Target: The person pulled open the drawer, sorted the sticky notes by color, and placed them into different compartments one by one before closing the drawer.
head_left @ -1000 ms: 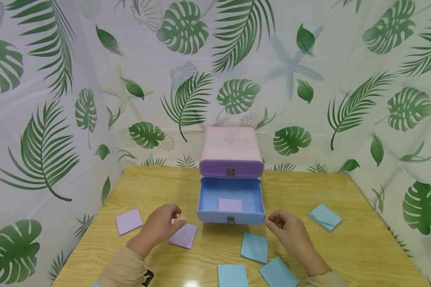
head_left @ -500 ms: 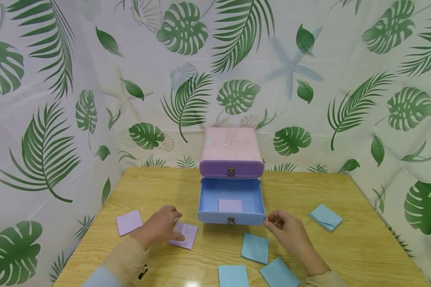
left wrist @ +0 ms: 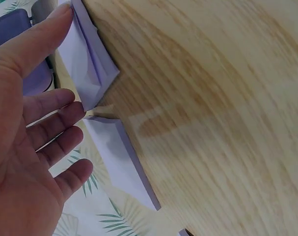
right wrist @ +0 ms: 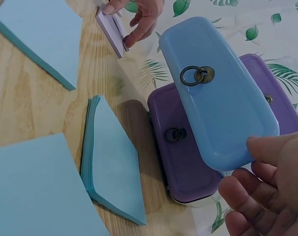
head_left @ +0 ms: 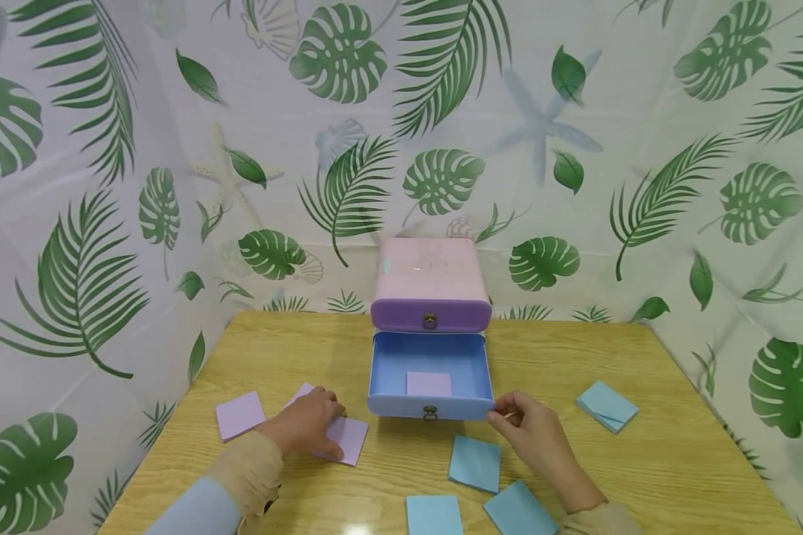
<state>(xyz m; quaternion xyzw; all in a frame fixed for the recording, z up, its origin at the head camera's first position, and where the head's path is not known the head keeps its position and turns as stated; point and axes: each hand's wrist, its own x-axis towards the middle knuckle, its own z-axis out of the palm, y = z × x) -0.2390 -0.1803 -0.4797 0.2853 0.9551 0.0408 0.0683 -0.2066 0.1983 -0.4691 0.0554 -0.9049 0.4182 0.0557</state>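
My left hand (head_left: 308, 421) is over a lilac sticky-note pad (head_left: 351, 438) on the table, thumb on its near part and fingers toward its far edge. In the left wrist view the thumb overlaps the pad (left wrist: 82, 64), whose sheets fan slightly; the other fingers are loosely spread. A second lilac pad (left wrist: 120, 160) lies beside them. My right hand (head_left: 531, 435) pinches the right end of the blue drawer (head_left: 401, 406), thumb on its front face (right wrist: 212, 93) and fingers behind the edge. The drawer is pulled out, with a lilac pad (head_left: 429, 383) inside.
The pink cabinet (head_left: 431, 267) stands at the table's back, its purple upper drawer (head_left: 401, 315) closed; a purple lower drawer (right wrist: 188, 162) shows below the blue one. Several blue pads, one (head_left: 475, 464) among them, lie front and right. Another lilac pad (head_left: 240, 415) lies far left.
My left hand has lowered onto the lilac pad, its thumb moving nearer and down onto it. The right hand stays at the drawer's corner, and the drawer has not moved.
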